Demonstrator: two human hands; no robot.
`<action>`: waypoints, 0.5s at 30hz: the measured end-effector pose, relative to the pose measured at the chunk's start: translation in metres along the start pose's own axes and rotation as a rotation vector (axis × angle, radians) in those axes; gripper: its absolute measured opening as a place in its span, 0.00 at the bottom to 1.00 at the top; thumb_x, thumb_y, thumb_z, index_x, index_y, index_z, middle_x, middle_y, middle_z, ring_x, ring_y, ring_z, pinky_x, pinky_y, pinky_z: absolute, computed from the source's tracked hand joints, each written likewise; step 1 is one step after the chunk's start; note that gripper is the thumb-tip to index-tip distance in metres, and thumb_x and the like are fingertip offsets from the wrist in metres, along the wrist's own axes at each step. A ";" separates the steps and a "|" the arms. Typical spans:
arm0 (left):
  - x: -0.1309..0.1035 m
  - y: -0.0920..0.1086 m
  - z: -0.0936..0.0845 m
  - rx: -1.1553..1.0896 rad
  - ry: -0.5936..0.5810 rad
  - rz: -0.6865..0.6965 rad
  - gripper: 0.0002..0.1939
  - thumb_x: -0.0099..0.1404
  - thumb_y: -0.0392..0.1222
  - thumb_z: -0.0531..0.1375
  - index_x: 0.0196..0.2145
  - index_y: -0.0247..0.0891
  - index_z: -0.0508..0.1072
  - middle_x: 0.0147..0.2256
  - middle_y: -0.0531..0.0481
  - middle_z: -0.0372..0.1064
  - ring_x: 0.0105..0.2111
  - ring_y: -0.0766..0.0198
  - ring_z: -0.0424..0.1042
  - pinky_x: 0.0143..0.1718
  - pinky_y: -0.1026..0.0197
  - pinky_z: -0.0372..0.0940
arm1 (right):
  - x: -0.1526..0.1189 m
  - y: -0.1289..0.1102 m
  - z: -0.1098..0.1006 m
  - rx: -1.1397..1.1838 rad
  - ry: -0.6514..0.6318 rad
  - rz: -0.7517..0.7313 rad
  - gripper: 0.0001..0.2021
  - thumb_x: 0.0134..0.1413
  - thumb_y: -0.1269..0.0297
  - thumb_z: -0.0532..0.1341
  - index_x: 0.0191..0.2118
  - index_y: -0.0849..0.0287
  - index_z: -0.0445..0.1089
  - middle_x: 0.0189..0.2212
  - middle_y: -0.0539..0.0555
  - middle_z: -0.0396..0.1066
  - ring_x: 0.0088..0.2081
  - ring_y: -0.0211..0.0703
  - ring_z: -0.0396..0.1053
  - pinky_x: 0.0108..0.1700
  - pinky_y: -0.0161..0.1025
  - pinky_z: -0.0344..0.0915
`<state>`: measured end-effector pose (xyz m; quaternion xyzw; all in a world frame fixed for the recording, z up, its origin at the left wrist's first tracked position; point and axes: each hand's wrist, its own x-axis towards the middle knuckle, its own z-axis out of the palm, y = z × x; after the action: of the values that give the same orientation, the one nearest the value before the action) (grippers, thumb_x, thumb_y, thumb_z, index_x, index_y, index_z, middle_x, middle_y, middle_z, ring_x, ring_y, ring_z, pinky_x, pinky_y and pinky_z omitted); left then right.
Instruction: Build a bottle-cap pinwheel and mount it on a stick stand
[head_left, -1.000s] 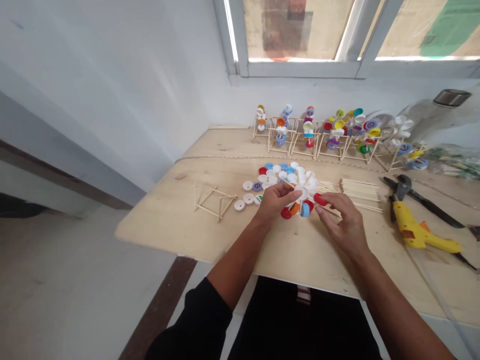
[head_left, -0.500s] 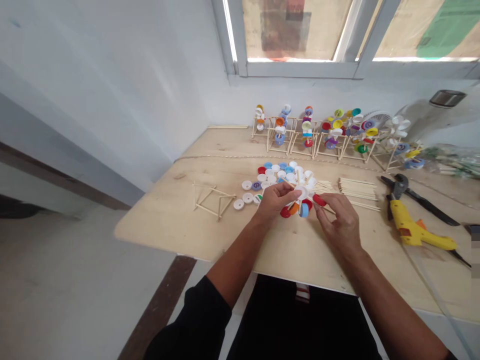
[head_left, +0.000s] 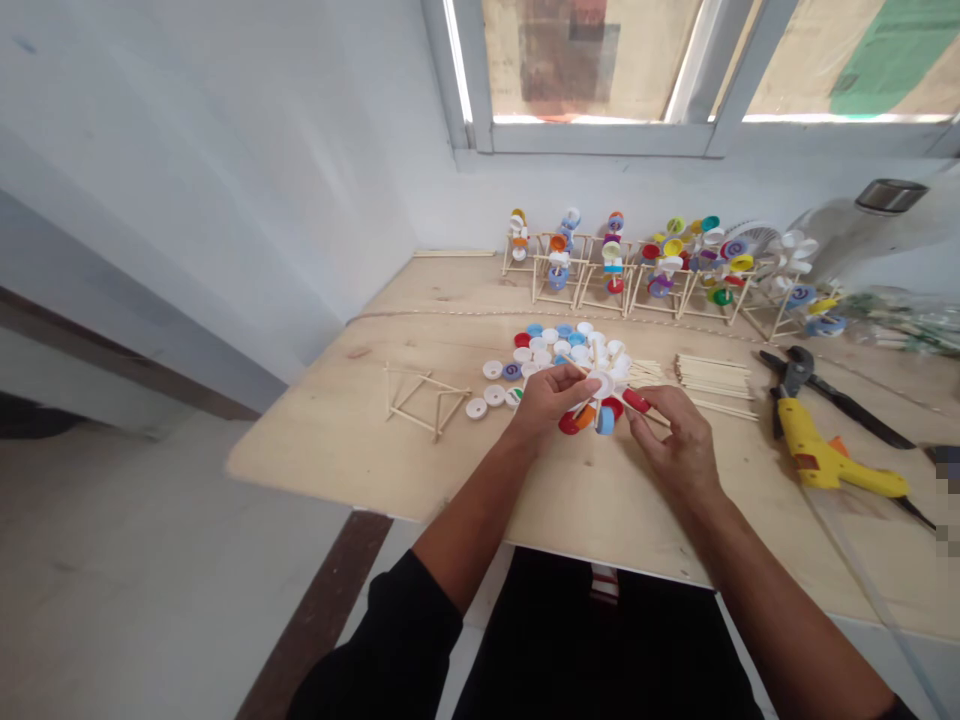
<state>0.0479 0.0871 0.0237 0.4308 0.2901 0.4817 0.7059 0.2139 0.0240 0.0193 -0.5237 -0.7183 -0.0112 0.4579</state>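
Note:
My left hand (head_left: 550,400) pinches the white round centre of a small wheel (head_left: 602,385) made of sticks and bottle caps. Red, orange and light blue caps (head_left: 604,420) sit on its lower spokes. At the wheel's right side, my right hand (head_left: 676,432) has its fingers closed on a red cap (head_left: 636,400). Whether that cap touches a spoke is too small to tell. Behind the wheel lie loose white, blue and red caps (head_left: 540,345). A stick frame (head_left: 427,400) stands to the left on the wooden table (head_left: 337,440).
A yellow glue gun (head_left: 832,460) and black-handled pliers (head_left: 847,400) lie at the right. Thin sticks (head_left: 714,380) are stacked beyond my right hand. Several finished cap wheels on stick frames (head_left: 613,270) line the wall, near a bottle (head_left: 862,235) and plastic bags (head_left: 907,320).
The view has shifted very slightly. Both hands keep almost the same place, and the red cap still rests in my right fingers.

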 end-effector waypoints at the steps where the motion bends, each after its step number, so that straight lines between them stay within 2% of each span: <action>1: 0.000 0.000 0.000 0.003 0.002 0.002 0.16 0.46 0.46 0.71 0.25 0.34 0.72 0.24 0.52 0.71 0.23 0.71 0.67 0.26 0.67 0.62 | 0.000 0.000 0.000 0.004 -0.005 0.002 0.07 0.55 0.68 0.58 0.39 0.54 0.70 0.35 0.55 0.73 0.38 0.47 0.70 0.42 0.45 0.66; 11: -0.001 0.000 0.000 -0.006 0.012 -0.022 0.16 0.46 0.46 0.71 0.26 0.34 0.72 0.25 0.52 0.71 0.23 0.71 0.68 0.26 0.66 0.61 | -0.002 -0.001 0.002 0.003 -0.003 0.014 0.07 0.55 0.67 0.58 0.40 0.54 0.70 0.35 0.55 0.74 0.39 0.47 0.70 0.42 0.45 0.66; 15: 0.000 0.001 0.000 -0.016 0.011 -0.028 0.17 0.44 0.47 0.72 0.25 0.34 0.72 0.25 0.52 0.71 0.22 0.71 0.67 0.26 0.66 0.61 | -0.005 -0.002 0.001 0.014 0.001 0.085 0.10 0.54 0.64 0.60 0.43 0.56 0.69 0.38 0.56 0.74 0.40 0.47 0.70 0.44 0.45 0.66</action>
<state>0.0468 0.0870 0.0248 0.4181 0.2961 0.4767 0.7143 0.2115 0.0194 0.0161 -0.5504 -0.6953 0.0132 0.4619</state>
